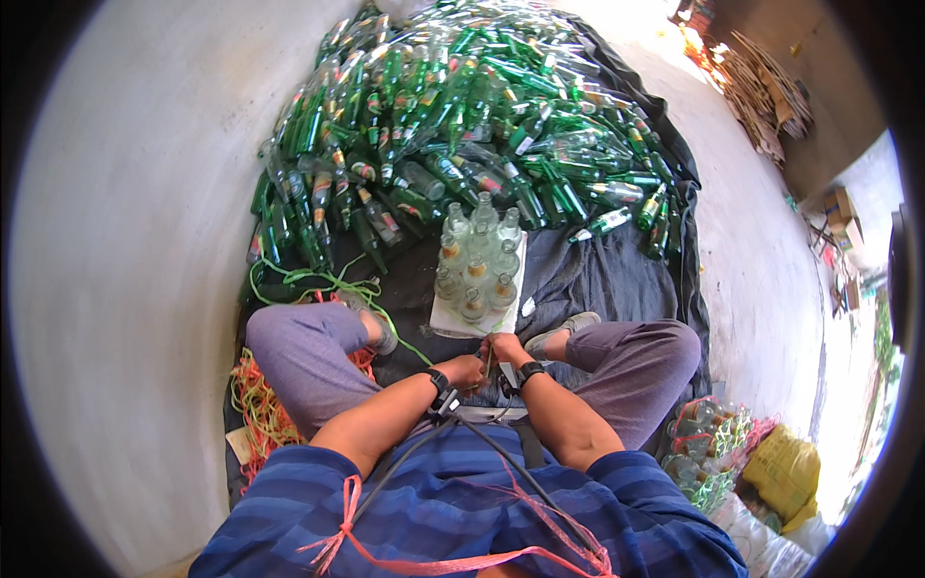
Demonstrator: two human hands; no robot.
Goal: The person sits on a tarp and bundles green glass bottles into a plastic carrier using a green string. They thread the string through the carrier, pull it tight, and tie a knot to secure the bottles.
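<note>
Several clear glass bottles (475, 269) stand upright in a tight cluster on a white board (454, 329) between my legs. Green plastic twine (406, 338) runs from the left over my foot to my hands, and a thin strand of it shows low around the front bottles. My left hand (468, 373) is closed on the twine just in front of my lap. Close beside it, nearer the board's front edge, my right hand (504, 348) pinches a strand too. The fingers partly hide the twine between them.
A large heap of mostly green glass bottles (462, 108) lies beyond on a black tarp (600, 278). Tangled red and green twine (264, 401) lies by my left leg. Bundled clear bottles (704, 441) and a yellow sack (784, 469) are at right. A wall (144, 217) rises at left.
</note>
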